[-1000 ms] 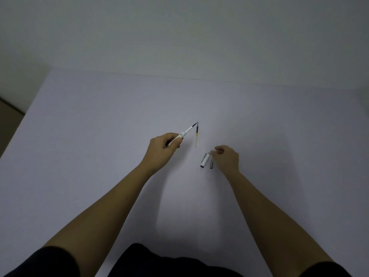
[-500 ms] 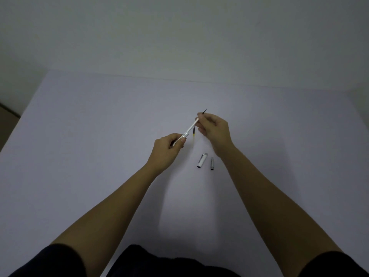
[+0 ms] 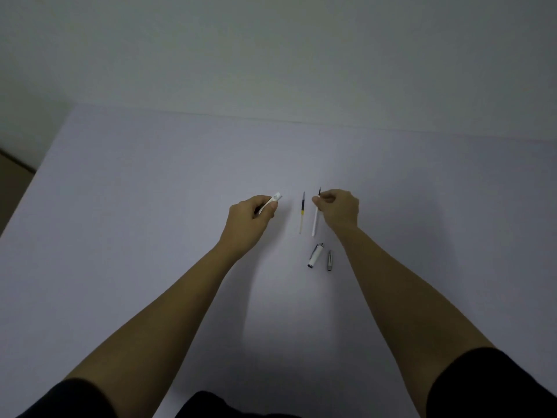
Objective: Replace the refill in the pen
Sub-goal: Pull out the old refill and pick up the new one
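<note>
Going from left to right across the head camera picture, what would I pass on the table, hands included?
left hand gripping the white pen barrel → refill with a yellow band lying on the table → white refill pinched in the right hand. Nearer the person: white pen cap → small grey piece.
</note>
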`<state>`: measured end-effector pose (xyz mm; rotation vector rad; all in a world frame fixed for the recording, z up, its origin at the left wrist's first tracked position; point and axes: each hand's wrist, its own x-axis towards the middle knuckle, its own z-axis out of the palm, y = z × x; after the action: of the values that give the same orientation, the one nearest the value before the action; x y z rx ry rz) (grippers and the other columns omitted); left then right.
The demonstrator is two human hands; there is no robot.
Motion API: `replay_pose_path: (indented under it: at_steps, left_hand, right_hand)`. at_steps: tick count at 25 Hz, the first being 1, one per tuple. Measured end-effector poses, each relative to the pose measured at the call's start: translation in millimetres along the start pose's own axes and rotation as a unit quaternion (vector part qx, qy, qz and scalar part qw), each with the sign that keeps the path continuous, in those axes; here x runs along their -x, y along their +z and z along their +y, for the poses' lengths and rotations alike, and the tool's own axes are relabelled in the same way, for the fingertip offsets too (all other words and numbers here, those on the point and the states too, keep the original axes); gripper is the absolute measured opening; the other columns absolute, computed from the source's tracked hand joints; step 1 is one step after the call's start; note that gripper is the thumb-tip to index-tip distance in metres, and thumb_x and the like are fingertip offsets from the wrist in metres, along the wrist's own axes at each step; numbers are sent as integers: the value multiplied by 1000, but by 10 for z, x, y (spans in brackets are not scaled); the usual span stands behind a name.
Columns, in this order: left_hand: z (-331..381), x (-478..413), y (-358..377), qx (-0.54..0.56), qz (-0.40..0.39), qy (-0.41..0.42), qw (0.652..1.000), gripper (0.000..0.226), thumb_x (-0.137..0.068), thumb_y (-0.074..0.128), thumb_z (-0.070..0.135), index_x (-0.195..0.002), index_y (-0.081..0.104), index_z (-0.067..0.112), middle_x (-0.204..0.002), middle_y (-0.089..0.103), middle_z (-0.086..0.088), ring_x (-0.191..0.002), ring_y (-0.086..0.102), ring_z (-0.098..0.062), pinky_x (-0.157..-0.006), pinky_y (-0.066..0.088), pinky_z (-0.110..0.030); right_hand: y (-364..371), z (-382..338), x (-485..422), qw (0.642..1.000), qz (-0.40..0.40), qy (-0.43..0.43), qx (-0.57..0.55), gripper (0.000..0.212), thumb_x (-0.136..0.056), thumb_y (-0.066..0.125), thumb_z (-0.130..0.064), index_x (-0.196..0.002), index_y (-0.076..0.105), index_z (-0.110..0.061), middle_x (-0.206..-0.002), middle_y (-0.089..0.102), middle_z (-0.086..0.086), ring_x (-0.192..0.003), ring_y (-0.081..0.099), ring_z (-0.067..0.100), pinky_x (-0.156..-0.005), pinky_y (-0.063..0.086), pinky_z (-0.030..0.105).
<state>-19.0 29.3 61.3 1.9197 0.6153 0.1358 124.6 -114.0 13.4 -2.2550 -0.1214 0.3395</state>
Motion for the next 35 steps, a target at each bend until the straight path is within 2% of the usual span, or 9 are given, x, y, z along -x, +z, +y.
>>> replay_pose_path:
  at_steps: [6, 11, 16, 19, 22, 26, 29, 32, 35]
  left_hand:
    - [33, -246, 44, -7, 10, 6, 1000, 30, -93, 49, 37, -92, 66, 13, -86, 69, -18, -81, 63, -35, -70, 48, -34]
    - [-9, -305, 55, -18, 12, 2, 1000, 30, -93, 49, 36, -90, 66, 11, -86, 69, -18, -81, 63, -35, -74, 50, -39]
    - [-29, -277, 76, -13, 11, -2, 1000, 28, -93, 50, 35, -93, 66, 13, -86, 69, -17, -82, 63, -36, -78, 52, -44]
    - [-27, -269, 75, -13, 11, -2, 1000, 27, -93, 50, 36, -93, 66, 14, -83, 68, -12, -81, 64, -33, -75, 52, -41]
    - [-48, -275, 54, -11, 8, -4, 1000, 27, -93, 49, 36, -92, 66, 16, -78, 65, -4, -77, 63, -29, -67, 47, -28]
    - [-105, -288, 6, -11, 15, -4, 1000, 27, -93, 49, 37, -91, 65, 16, -81, 67, -10, -74, 60, -25, -64, 44, -24]
    - [-147, -270, -35, -17, 16, -6, 1000, 29, -92, 49, 37, -90, 66, 14, -84, 69, -16, -74, 61, -26, -63, 44, -22]
    - [-172, -254, -109, -28, 15, -11, 999, 30, -92, 49, 38, -86, 65, 13, -82, 68, -17, -69, 56, -21, -61, 42, -22]
    - [-191, -258, -198, -44, 15, -8, 999, 30, -92, 49, 37, -89, 66, 12, -82, 68, -16, -71, 58, -24, -63, 43, -25]
  right_hand:
    - [213, 78, -149, 996, -34, 8, 79, 27, -81, 70, -20, -99, 66, -1, -100, 70, 18, -95, 64, 27, -76, 42, 25]
    - [238, 161, -124, 995, -32, 7, 89, 28, -82, 68, -22, -99, 65, 0, -98, 70, 17, -93, 64, 27, -76, 42, 25]
    - [242, 57, -108, 994, -19, -43, 101, 21, -83, 66, -19, -94, 65, -2, -91, 71, 16, -88, 65, 28, -75, 45, 29]
    - [328, -17, -73, 985, -50, -81, 146, 15, -81, 64, -15, -88, 62, -2, -86, 71, 18, -82, 66, 33, -72, 50, 35]
    - [419, -57, -46, 972, -68, -85, 206, 13, -83, 59, -9, -93, 59, -1, -92, 68, 21, -85, 64, 35, -65, 46, 31]
    - [517, -130, -10, 965, -54, -62, 247, 16, -88, 52, -2, -102, 57, 3, -102, 65, 24, -94, 62, 37, -66, 40, 29]
    - [610, -205, 32, 974, -67, -28, 215, 21, -85, 55, -2, -106, 58, 3, -107, 65, 24, -98, 62, 37, -75, 48, 33]
    - [611, -309, 42, 989, -85, 38, 115, 32, -84, 62, -12, -114, 62, 0, -115, 67, 18, -108, 61, 30, -88, 48, 31]
    - [486, -427, 19, 994, -71, 72, -34, 28, -82, 64, -15, -108, 68, -6, -108, 71, 13, -96, 65, 23, -83, 48, 25]
